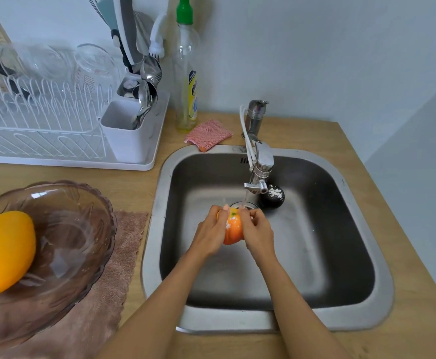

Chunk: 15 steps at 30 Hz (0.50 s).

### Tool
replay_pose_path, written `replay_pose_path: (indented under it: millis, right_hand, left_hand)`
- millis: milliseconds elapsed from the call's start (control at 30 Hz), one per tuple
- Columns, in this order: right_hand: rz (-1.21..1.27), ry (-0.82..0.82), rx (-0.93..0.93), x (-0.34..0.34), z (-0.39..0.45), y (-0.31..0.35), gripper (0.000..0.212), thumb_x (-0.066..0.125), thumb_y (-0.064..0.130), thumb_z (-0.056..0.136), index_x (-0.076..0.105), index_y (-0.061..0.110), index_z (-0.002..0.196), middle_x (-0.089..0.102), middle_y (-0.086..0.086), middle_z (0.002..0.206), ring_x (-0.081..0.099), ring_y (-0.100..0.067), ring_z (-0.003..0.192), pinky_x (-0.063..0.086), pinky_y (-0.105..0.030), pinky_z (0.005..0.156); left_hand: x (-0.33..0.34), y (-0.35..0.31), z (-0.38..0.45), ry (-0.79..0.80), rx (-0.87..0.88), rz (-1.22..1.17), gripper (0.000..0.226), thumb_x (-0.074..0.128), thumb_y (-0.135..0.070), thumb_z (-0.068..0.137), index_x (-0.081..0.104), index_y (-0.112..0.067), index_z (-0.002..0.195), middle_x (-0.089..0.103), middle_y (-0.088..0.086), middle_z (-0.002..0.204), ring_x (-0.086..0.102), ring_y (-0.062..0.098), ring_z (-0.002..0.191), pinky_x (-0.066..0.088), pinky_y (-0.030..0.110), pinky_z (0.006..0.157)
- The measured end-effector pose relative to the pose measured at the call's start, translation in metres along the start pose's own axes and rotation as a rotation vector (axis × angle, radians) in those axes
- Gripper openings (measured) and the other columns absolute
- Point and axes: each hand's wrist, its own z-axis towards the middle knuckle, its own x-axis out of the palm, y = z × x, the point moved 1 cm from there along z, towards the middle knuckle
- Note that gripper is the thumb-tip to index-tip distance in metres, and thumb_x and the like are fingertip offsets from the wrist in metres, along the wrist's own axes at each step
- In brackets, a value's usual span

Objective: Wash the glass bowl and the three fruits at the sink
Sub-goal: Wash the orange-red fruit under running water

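An orange-red fruit [233,228] with a green stem end is held over the sink [382,288] under running water from the tap [259,164]. My left hand [211,235] grips its left side and my right hand [258,233] its right side. White foam clings to the fruit. A dark round fruit [272,195] with white specks lies in the basin behind the tap spout. The glass bowl [82,229] stands on a pink cloth [103,301] at the left, and a yellow-orange mango [4,252] rests inside it.
A white dish rack [64,130] with glasses and a cutlery holder fills the back left. A dish soap bottle [187,73] and a red mesh sponge [207,134] sit behind the sink. The wall runs close along the back and right.
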Motion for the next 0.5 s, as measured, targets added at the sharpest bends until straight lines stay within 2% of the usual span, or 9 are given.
replay_pose_path:
  millis: [100,167,233,300,400,500]
  right_hand:
    - [-0.013,0.137,-0.092,0.001,-0.007,-0.002,0.026,0.050,0.048,0.094,0.059,0.024,0.102,0.062,0.000,0.100,0.064,-0.021,0.078,0.048,-0.021,0.047]
    - [-0.051,0.135,-0.097,0.000,-0.006,-0.003,0.031,0.049,0.044,0.096,0.058,0.020,0.111,0.062,-0.005,0.102,0.065,-0.023,0.073,0.045,-0.016,0.041]
    - [-0.067,0.087,-0.027,-0.003,-0.002,-0.002,0.034,0.043,0.043,0.097,0.059,0.014,0.103,0.065,-0.011,0.087,0.061,-0.021,0.055,0.044,-0.017,0.040]
    - [-0.072,0.073,0.040,-0.006,0.002,-0.002,0.038,0.039,0.044,0.097,0.058,0.012,0.095,0.063,-0.012,0.069,0.055,-0.020,0.042,0.044,-0.023,0.045]
    - [-0.064,0.081,0.090,-0.008,0.004,-0.006,0.039,0.037,0.047,0.097,0.057,0.013,0.093,0.060,-0.012,0.058,0.052,-0.020,0.040,0.045,-0.028,0.051]
    - [-0.019,0.110,0.117,-0.008,0.003,-0.007,0.040,0.036,0.050,0.097,0.051,0.014,0.093,0.059,-0.012,0.059,0.053,-0.020,0.043,0.045,-0.030,0.052]
  left_hand:
    - [-0.006,0.001,0.009,-0.116,-0.089,-0.055,0.053,0.020,-0.058,0.098,0.041,-0.027,0.135,0.049,0.009,0.132,0.052,0.021,0.112,0.041,0.034,0.092]
    - [-0.006,0.004,0.013,-0.080,-0.116,-0.067,0.065,0.015,-0.066,0.093,0.039,-0.026,0.139,0.049,0.011,0.135,0.052,0.027,0.119,0.041,0.037,0.101]
    - [-0.002,0.006,0.010,0.033,-0.096,-0.007,0.073,0.012,-0.074,0.087,0.039,-0.025,0.134,0.052,0.016,0.131,0.055,0.032,0.115,0.044,0.046,0.102]
    - [0.000,0.005,0.005,0.116,-0.073,0.071,0.066,0.016,-0.071,0.089,0.033,-0.024,0.133,0.052,0.014,0.125,0.056,0.028,0.104,0.048,0.043,0.092]
    - [0.002,0.006,0.003,0.172,-0.038,0.116,0.057,0.022,-0.063,0.094,0.022,-0.029,0.140,0.047,0.010,0.132,0.054,0.026,0.107,0.046,0.038,0.088]
    - [0.003,0.005,0.002,0.146,0.017,0.126,0.051,0.028,-0.053,0.099,0.026,-0.025,0.142,0.044,0.008,0.138,0.050,0.024,0.115,0.042,0.034,0.091]
